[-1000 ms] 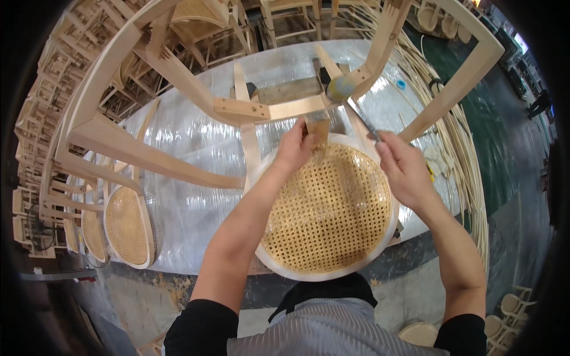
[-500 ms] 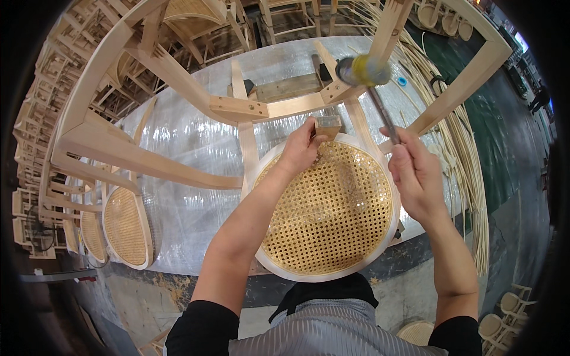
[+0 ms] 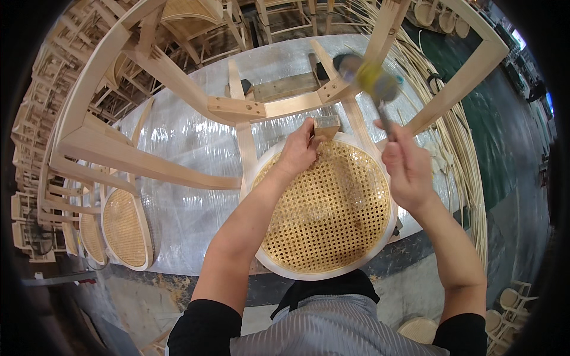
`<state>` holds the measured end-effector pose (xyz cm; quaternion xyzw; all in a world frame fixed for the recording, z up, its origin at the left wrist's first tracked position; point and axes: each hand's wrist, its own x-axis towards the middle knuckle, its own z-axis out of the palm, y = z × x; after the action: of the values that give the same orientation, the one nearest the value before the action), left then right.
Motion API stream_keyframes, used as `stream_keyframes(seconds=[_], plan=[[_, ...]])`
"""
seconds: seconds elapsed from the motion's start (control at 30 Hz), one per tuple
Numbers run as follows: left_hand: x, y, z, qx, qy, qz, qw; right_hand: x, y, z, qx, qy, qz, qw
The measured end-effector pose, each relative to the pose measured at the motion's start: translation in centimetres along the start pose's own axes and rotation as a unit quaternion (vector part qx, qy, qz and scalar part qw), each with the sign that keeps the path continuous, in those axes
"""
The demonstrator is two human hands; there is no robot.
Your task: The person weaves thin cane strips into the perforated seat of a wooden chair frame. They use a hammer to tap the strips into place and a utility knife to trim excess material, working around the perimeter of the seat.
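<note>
In front of me lies a wooden chair frame (image 3: 178, 169) on its side, with a round seat (image 3: 326, 213) of woven cane in a pale wooden rim. My left hand (image 3: 301, 148) grips a small wooden block (image 3: 327, 126) and holds it against the far edge of the seat. Raised over the right side of the seat, my right hand (image 3: 408, 169) is wrapped round the handle of a mallet (image 3: 375, 80). The mallet's head is yellow and dark, smeared by motion, and hangs in the air beyond the block, apart from it.
A plastic-covered bench (image 3: 184, 219) bears the chair. More cane seats (image 3: 126, 228) stand at the left. Long cane strips (image 3: 460, 160) run down the right side. Many wooden chair frames (image 3: 47, 124) are stacked at the left and back, and small chairs (image 3: 510, 308) stand at lower right.
My right hand has shifted slightly left and down, and the mallet head has tilted and moved a little. My left hand and the block stay at the seat's far edge.
</note>
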<state>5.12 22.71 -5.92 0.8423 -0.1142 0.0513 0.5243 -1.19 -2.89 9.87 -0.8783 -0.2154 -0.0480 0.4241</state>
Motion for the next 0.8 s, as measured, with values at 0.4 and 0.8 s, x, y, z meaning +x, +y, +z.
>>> stream_keyframes(seconds=[0.4,0.8], plan=[[1.4,0.3,0.0,-0.068,-0.02,0.013,0.997,-2.8,2.1,-1.0,0.123,0.019,0.103,0.987],[1.7,1.7,1.2,-0.036,-0.038,0.016,0.999,-1.8,2.5,-0.2,-0.078,0.007,-0.052,0.996]])
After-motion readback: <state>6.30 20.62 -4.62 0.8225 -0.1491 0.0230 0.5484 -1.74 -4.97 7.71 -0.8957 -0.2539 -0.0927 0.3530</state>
